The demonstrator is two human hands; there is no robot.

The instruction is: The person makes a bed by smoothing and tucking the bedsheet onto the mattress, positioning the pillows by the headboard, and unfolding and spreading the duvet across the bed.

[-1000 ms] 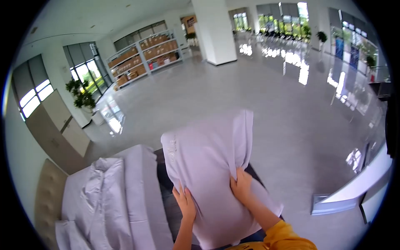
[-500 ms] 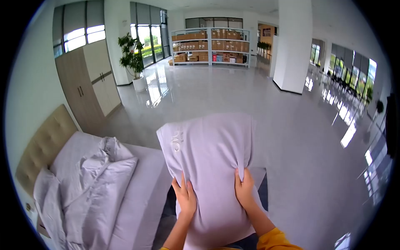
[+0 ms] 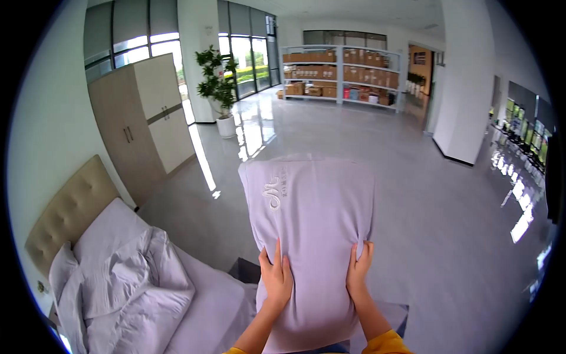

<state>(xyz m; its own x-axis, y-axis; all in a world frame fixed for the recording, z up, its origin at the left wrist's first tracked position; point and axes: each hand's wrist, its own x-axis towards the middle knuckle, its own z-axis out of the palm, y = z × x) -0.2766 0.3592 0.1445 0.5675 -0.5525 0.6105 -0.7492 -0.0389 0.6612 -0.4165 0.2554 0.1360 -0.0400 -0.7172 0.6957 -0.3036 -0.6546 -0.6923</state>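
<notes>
A pale lilac pillow (image 3: 315,236) with an embroidered emblem near its upper left corner is held upright in front of me. My left hand (image 3: 275,276) grips its left side, thumb and fingers pressed into the fabric. On the opposite edge, my right hand (image 3: 358,268) pinches the cloth into folds. To the left stands a bed (image 3: 206,295) with matching sheets and a crumpled quilt (image 3: 141,283) on it. The pillow's back is hidden.
A tufted headboard (image 3: 73,209) and a wardrobe (image 3: 132,124) stand at the left. Farther off are a potted plant (image 3: 226,125), a shelf with cardboard boxes (image 3: 341,74) and a white pillar (image 3: 463,88). A dark flat surface (image 3: 244,270) shows partly behind the pillow.
The view has turned to the left, showing more of the wardrobe. The pillow, tilted and blurred at its top earlier, now stands straighter with its emblem clear. Both hands have kept their hold.
</notes>
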